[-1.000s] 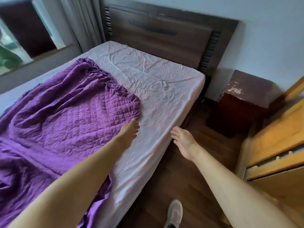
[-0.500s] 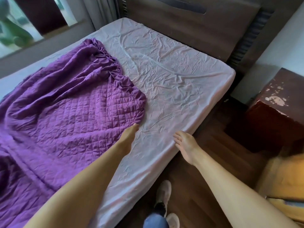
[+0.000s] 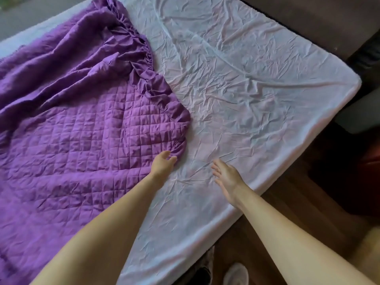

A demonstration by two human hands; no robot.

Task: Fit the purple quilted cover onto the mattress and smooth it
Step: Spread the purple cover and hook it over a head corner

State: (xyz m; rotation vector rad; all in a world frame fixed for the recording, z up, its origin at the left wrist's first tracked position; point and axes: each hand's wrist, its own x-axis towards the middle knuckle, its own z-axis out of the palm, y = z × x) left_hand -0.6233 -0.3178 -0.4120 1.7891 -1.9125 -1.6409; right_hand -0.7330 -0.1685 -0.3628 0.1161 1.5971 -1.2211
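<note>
The purple quilted cover (image 3: 78, 140) lies bunched over the left half of the mattress (image 3: 257, 89), which wears a wrinkled pale sheet. Its gathered elastic edge runs diagonally from the top middle down to a rounded corner near the centre. My left hand (image 3: 163, 164) reaches that corner, its fingers touching the ruffled edge with no clear grip. Beside it, my right hand (image 3: 226, 176) hovers with spread, straight fingers over the bare sheet, holding nothing.
The dark wooden headboard (image 3: 318, 19) stands at the top right. A wooden floor (image 3: 298, 219) runs along the mattress's right side. A dark bedside cabinet (image 3: 368, 167) sits at the right edge. My shoe (image 3: 236, 273) shows near the bottom.
I have leaned in closer over the bed. My left hand moved forward onto the cover's corner, and my right hand moved from over the floor to above the sheet.
</note>
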